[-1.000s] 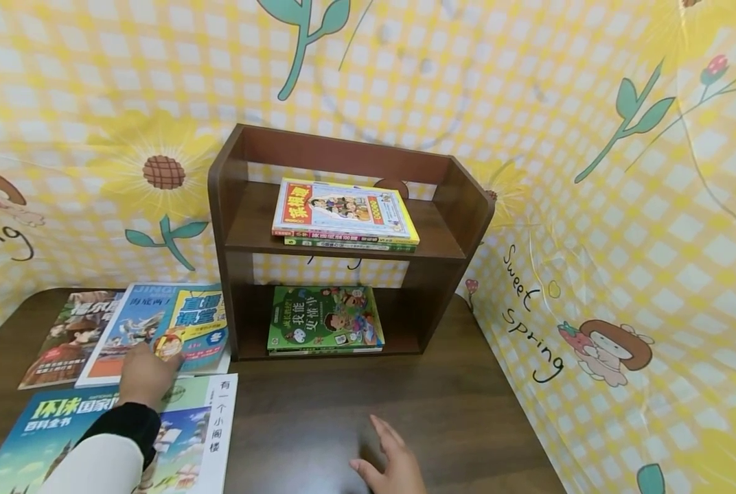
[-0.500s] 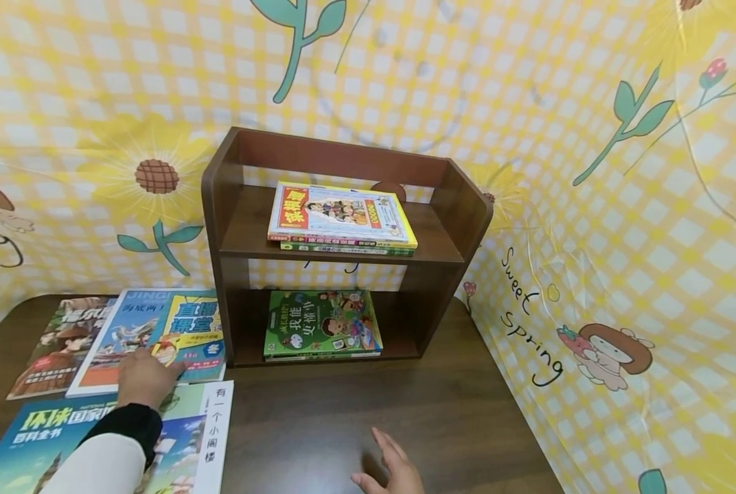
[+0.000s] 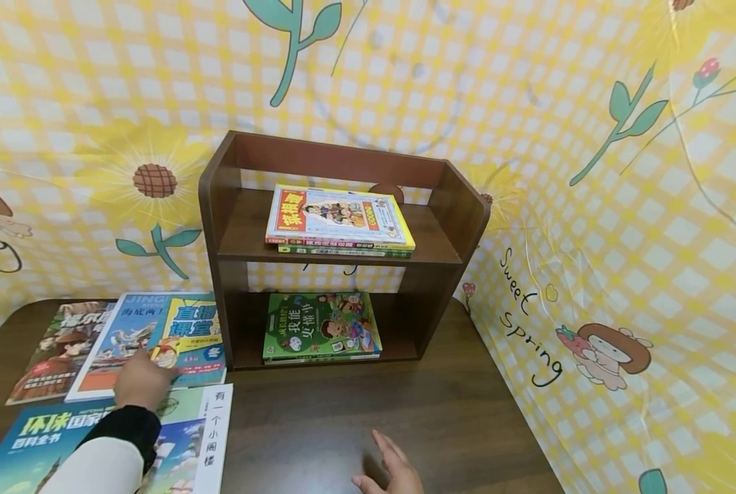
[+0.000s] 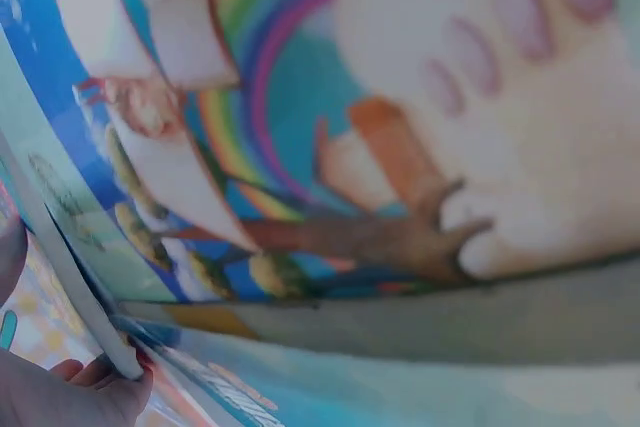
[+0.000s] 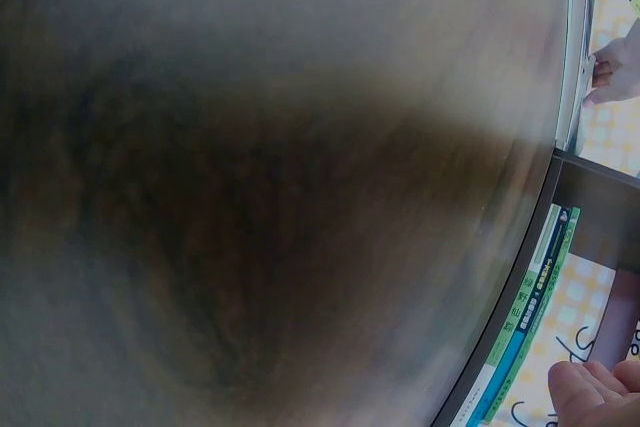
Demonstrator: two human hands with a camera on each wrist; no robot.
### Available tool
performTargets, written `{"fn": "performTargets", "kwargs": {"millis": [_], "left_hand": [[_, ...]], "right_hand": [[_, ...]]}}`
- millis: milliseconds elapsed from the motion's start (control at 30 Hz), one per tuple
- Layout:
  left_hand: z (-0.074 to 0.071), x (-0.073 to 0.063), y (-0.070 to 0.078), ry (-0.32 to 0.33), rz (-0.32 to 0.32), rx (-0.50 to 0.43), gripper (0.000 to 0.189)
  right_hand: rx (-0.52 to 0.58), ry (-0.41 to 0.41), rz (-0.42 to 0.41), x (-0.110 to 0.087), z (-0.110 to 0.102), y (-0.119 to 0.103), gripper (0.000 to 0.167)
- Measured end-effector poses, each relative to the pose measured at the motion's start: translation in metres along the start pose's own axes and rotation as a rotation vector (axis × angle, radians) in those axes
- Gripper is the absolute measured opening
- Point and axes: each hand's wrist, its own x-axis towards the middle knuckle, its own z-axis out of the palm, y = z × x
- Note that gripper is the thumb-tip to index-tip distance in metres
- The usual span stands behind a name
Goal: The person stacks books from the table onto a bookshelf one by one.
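My left hand [image 3: 141,383] is over the lower edge of a blue book with a yellow title panel [image 3: 195,329], which overlaps another blue-covered book [image 3: 123,336] on the table's left side. In the left wrist view the fingers of the left hand [image 4: 75,392] and the thumb pinch a book's white edge; much of the grip is hidden. Below my wrist lies a book with a white strip and a colourful picture [image 3: 210,439]. The right hand [image 3: 395,470] hovers at the front middle, fingers relaxed and apart, holding nothing.
A brown two-tier shelf [image 3: 343,261] stands at the back. Its upper board carries a small stack of books [image 3: 340,216], its lower one green books [image 3: 321,326]. A blue encyclopedia [image 3: 34,439] and a brown-covered book [image 3: 59,357] lie at left. Patterned cloth [image 3: 529,103] walls the table.
The head view has tilted slightly upward. My left hand stays at the blue book's lower edge, its fingers shifting slightly and the book turning a little straighter. The right hand is nearly unmoved.
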Motion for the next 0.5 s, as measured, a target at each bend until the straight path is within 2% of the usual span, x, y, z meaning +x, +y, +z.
{"fn": "performTargets", "kwargs": {"millis": [67,167,333,500], "left_hand": [[-0.006,-0.002,-0.001,0.011,-0.016,-0.010,0.072],[-0.017,-0.003,-0.001,0.022,-0.052,-0.046,0.069],[-0.032,-0.006,0.002,-0.028,-0.098,-0.116,0.072],[-0.039,-0.010,0.000,-0.091,-0.092,-0.144,0.073]], "right_hand": [[0.002,0.001,0.000,-0.001,0.001,0.000,0.071],[0.020,-0.013,0.027,-0.002,0.001,-0.001,0.071],[0.039,-0.035,0.072,-0.003,0.002,-0.002,0.070],[0.035,-0.035,0.074,-0.006,0.005,-0.001,0.068]]}}
